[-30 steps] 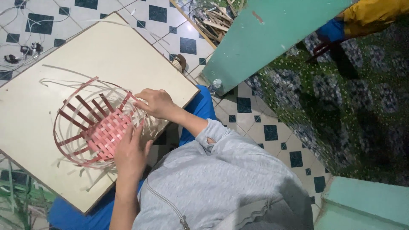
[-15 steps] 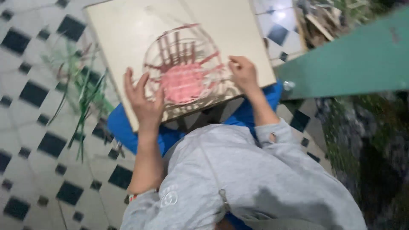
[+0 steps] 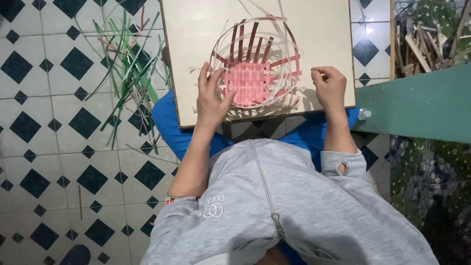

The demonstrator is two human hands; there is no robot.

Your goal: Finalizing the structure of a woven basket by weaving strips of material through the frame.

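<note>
Looking straight down at a tiled floor [image 3: 54,162], white with dark diamond shapes, and a person in a grey zipped top [image 3: 274,211] sitting over it. Across the lap lies a pale square board [image 3: 324,29], resting on something blue [image 3: 169,125] underneath. To the right, a green slab [image 3: 417,103] cuts across the view, with a heap of wood scraps [image 3: 422,39] beyond it at the top corner.

On the board sits the half-woven basket [image 3: 255,64], near its front edge and roughly centred: a tight pink woven base, dark red strips rising up from it, and pale strips looped round them into an open ring.

The left hand [image 3: 212,95] lies on the basket's near-left side, fingers spread wide and flat, fingertips pressing on the pale strips at the edge of the pink base. It pins rather than grips. The right hand [image 3: 329,86] rests on the board just beside the basket's right side, fingers curled in loosely; it appears to pinch the ends of pale strips, though that cannot be told for sure.

Left of the board, loose green and reddish strips [image 3: 130,73] lie scattered on the tiles.
</note>
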